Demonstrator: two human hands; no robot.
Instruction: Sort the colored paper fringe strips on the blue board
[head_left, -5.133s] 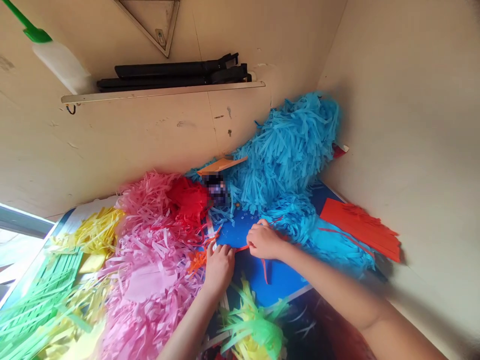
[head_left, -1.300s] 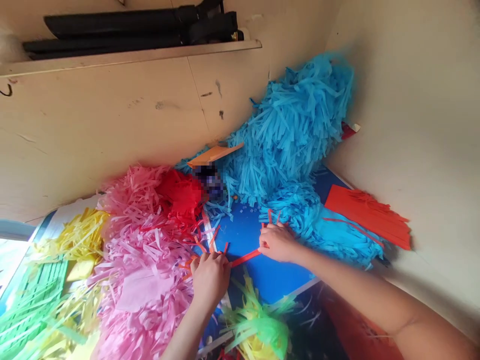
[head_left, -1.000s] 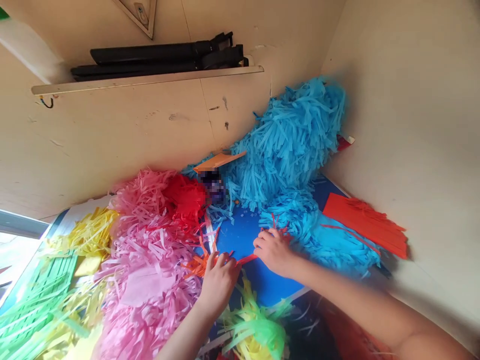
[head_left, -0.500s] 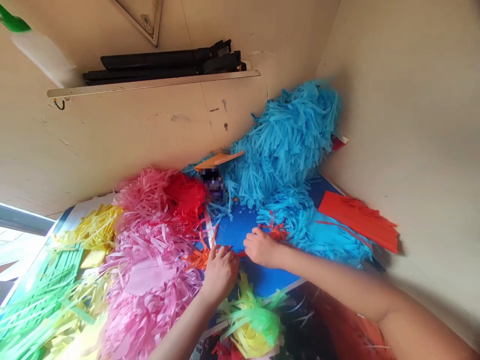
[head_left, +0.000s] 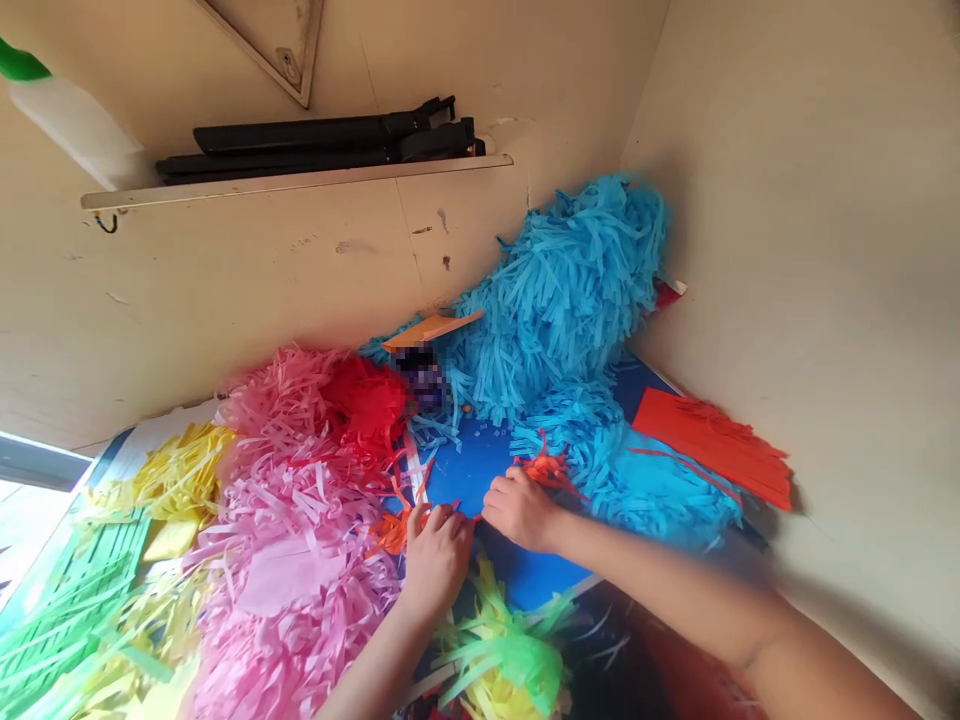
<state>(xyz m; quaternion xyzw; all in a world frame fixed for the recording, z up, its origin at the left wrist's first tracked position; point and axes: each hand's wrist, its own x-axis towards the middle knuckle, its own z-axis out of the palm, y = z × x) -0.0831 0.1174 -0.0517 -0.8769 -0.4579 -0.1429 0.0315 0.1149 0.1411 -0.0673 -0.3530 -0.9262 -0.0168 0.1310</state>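
Note:
Low over the blue tabletop [head_left: 470, 462], my two hands work close together on an orange-red fringed paper strip [head_left: 546, 468]. My left hand [head_left: 439, 560] is closed on its left part, with orange fringe spilling out beside the fingers. A short twisted length spans the small gap to my right hand [head_left: 523, 510], whose fingers are pinched on it. Loose fringe fans out behind the right hand, against blue fringed paper [head_left: 637, 480]. The fingertips of both hands are partly hidden.
Pink fringed paper [head_left: 300, 580] heaps up on the left, with yellow [head_left: 184, 465] and green strips [head_left: 75, 600] beyond. A tall blue fringed pile [head_left: 562, 290] leans in the corner. Red-orange paper [head_left: 712, 445] lies at right, a yellow-green bundle [head_left: 510, 650] in front. A shelf [head_left: 300, 180] holds black objects.
The whole view has shifted slightly, so everything sits a little lower and further left. Both hands keep their hold on the strip, with hardly any movement between them.

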